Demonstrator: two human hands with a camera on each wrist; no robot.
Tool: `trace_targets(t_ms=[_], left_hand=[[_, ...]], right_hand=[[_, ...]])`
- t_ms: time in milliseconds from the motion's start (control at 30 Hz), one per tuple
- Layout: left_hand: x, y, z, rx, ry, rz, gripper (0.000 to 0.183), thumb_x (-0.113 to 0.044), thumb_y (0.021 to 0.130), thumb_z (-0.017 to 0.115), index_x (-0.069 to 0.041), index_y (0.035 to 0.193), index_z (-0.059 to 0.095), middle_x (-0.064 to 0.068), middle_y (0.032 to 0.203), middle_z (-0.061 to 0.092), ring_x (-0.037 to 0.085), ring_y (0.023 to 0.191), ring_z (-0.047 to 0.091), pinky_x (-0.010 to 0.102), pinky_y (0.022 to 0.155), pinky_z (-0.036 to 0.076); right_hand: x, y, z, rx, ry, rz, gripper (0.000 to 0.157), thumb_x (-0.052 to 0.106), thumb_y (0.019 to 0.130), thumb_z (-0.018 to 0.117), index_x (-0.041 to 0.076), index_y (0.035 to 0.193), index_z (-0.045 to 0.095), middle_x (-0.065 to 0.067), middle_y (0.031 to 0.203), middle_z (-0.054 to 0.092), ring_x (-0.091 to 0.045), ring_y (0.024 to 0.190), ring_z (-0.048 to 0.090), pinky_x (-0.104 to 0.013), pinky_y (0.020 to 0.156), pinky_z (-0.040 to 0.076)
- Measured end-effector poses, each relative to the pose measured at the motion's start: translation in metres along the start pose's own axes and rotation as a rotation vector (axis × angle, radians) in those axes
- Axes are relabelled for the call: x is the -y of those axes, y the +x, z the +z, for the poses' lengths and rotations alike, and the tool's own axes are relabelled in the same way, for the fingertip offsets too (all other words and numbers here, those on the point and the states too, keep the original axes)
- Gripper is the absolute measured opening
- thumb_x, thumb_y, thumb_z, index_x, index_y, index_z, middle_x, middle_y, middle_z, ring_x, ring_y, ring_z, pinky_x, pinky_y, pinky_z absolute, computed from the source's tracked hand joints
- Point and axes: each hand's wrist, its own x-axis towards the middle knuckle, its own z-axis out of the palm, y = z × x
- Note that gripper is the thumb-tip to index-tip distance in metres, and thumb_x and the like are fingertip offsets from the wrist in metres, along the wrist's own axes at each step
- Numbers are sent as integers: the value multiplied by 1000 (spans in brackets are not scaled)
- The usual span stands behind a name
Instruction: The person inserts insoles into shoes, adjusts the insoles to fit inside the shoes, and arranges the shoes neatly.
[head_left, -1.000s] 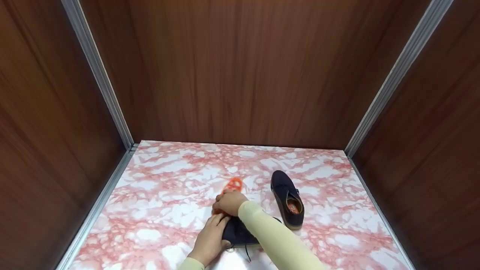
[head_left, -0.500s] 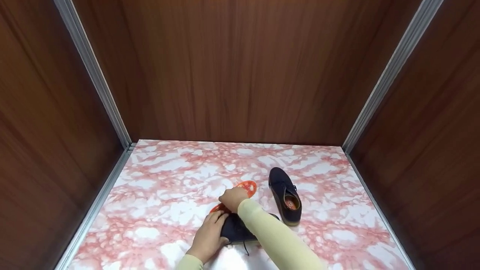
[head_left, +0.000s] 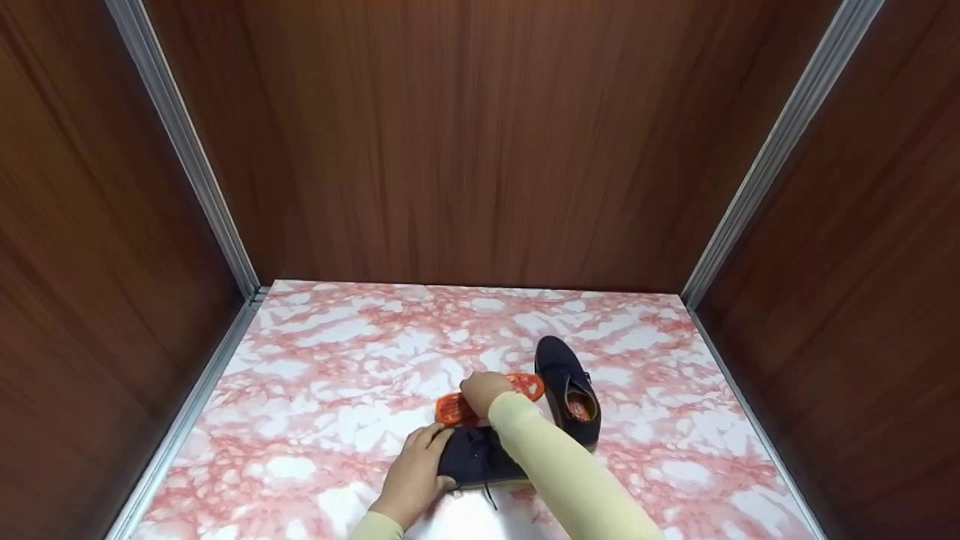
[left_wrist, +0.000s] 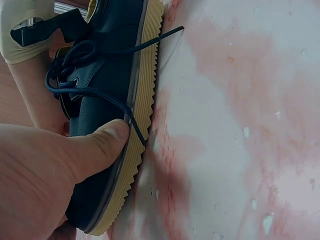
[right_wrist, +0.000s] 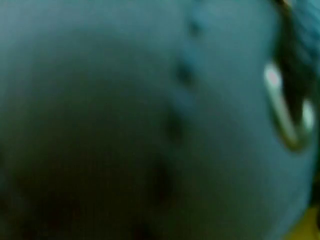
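Observation:
A navy lace-up shoe with a ridged tan sole lies across the table's near middle. My left hand grips its toe end, thumb on the near side and fingers over the far side. In the left wrist view the thumb presses just above the sole, beside a loose lace. My right hand holds an orange-red insole by its middle, just beyond this shoe; both insole ends show, the fingers are hidden. The right forearm covers the shoe's heel end. The right wrist view is a blurred close-up of navy shoe upper.
The matching navy shoe stands upright at the right, toe pointing away, with an orange lining visible inside. The insole's right end reaches close to it. Brown wood-grain panels enclose the red-and-white marbled table at the back and both sides.
My right hand has swung the insole clockwise, from pointing away to lying nearly crosswise, and moved it slightly right. The left hand keeps its hold on the shoe.

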Motion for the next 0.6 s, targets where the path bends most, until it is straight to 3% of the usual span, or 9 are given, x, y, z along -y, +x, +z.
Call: trace_targets(t_ms=[200,467,600], left_hand=[[0,2,-2,3,-10,-4,81,-25,79,97,-6,151,63,17,157,60,39,146,56,54,119,53],[-1,-1,-2,-21,-5,4,81,-23,77,98,-6,149,64,17,157,60,39,144,57,54,117,54],[-1,-2,-1,-38,10,16,81,-23,76,98,-7,148,65,16,154,62,39,142,58,54,116,54]], right_hand=[[-5,3,-10,-56,43,-15,7,14,97,75,14,102,79,-8,97,83,-29,85,80,-48,73,68],[-12,7,-12,-90,76,-16,15,9,104,66,15,102,80,-10,101,83,-33,88,80,-50,76,68],[-19,8,-13,-146,183,12,13,14,105,66,13,99,77,-11,98,82,-35,88,80,-52,76,67]])
